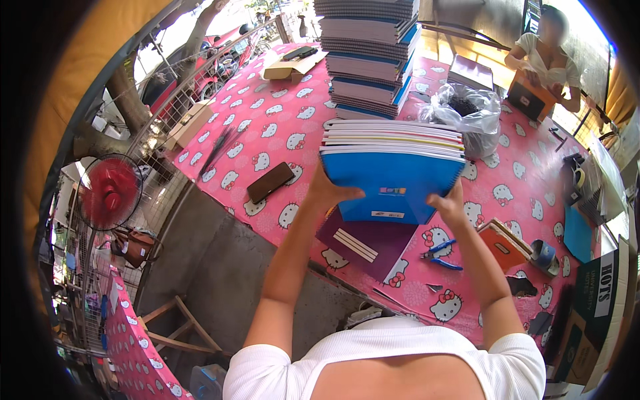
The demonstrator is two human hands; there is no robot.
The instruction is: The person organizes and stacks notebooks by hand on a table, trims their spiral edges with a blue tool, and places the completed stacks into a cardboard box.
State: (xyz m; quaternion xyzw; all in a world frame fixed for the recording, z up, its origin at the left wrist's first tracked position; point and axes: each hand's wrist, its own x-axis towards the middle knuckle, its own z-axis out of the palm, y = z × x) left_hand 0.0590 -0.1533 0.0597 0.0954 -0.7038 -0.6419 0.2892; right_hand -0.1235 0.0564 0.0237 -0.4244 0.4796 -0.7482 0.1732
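Note:
A thick stack of spiral notebooks [393,180], its front cover bright blue, stands tilted between my hands over the table. My left hand [333,192] grips its left side, thumb across the cover. At the right edge, near the spiral binding, my right hand [451,205] presses in, with its thumb on the cover. Most fingers of both hands are hidden behind the stack. Partly under it lies a flat purple cover [390,250] bearing pale strips [355,245]. Blue-handled pliers [445,265] rest by my right forearm. Directly beyond stands a tall pile of notebooks [367,63].
A pink patterned cloth [293,163] covers the table. On it are a brown flat case [270,182], a plastic bag of black pieces [477,143], and orange boards [501,247]. A person [553,63] at far right holds an orange-edged notebook [532,97]. A red fan [112,192] stands left.

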